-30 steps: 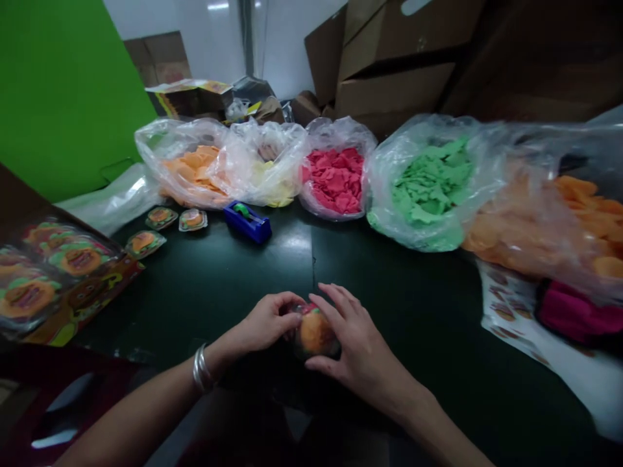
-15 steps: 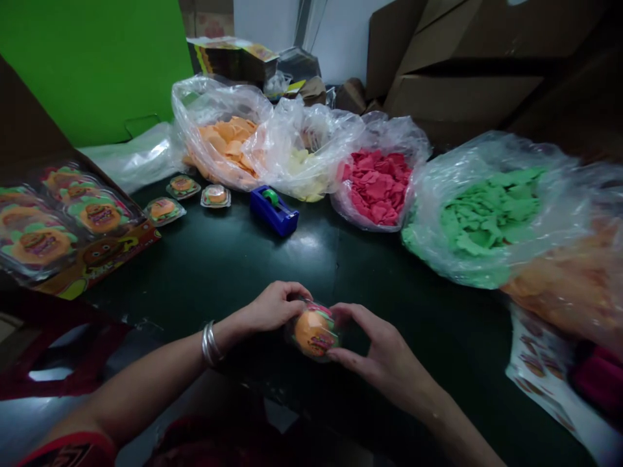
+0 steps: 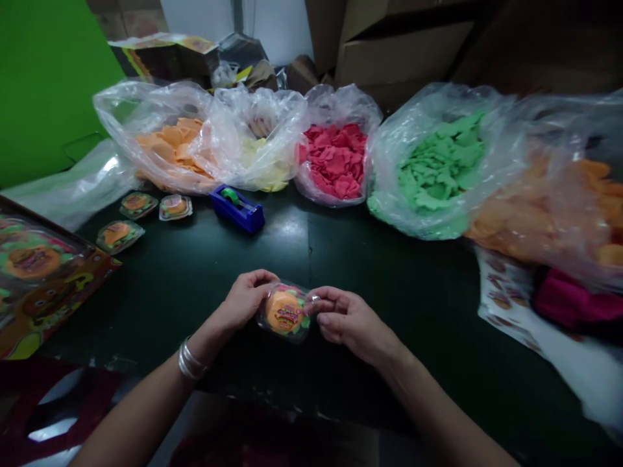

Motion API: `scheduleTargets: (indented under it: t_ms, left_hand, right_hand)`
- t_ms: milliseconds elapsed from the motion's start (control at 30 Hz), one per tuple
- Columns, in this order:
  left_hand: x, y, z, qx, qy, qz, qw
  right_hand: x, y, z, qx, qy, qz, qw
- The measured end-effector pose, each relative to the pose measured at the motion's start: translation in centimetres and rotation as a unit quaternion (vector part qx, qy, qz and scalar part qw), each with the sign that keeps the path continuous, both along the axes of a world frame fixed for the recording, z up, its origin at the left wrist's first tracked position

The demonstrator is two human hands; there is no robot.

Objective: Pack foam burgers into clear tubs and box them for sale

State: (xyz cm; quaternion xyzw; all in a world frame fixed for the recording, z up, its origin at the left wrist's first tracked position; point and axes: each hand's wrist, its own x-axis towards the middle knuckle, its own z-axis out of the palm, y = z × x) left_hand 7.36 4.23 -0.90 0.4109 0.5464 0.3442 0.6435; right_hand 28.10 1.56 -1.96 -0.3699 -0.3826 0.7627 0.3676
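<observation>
Burger toy capsule (image 3: 285, 312) held just above desk (image 3: 195, 279), left hand (image 3: 243, 301) and right hand (image 3: 348, 318) pinching opposite edges. Likely light, thin clear shell, slippery; grip by rim.

Both hands sit near the front edge of the dark table (image 3: 204, 272), and around them the surface lies bare, widest between them and the far row. That row walls off the back: bags of orange pieces (image 3: 165, 146), yellow pieces (image 3: 263, 162), red pieces (image 3: 338, 159) and green pieces (image 3: 438, 172) stand side by side, touching. A blue tape dispenser (image 3: 237, 209) lies just before them. To the left, three small packs (image 3: 141, 214) and a printed carton (image 3: 43, 279) narrow the way; to the right, a bulging orange bag (image 3: 559, 207) and a sticker sheet (image 3: 509, 295) crowd in.
</observation>
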Motion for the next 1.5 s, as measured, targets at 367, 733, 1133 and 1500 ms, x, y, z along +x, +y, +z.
scheduleTargets:
  t_ms: [367, 733, 1133, 1500]
  left_hand:
    - [-0.8, 0.9, 1.8, 0.247, 0.298, -0.076, 0.919]
    - [3.3, 0.7, 4.9, 0.326, 0.430, -0.323, 0.778]
    - [-0.3, 0.9, 3.0, 0.238, 0.327, -0.229, 0.885]
    - [-2.2, -1.5, 4.1, 0.260, 0.462, -0.300, 0.793]
  right_hand:
    - [0.9, 0.6, -0.4, -0.036, 0.006, -0.001, 0.999]
    - [-0.1, 1.2, 0.9, -0.014, -0.005, -0.010, 1.000]
    - [-1.0, -3.3, 0.7, 0.182, -0.253, -0.049, 0.949]
    - [-6.4, -6.8, -1.9, 0.352, -0.506, -0.118, 0.778]
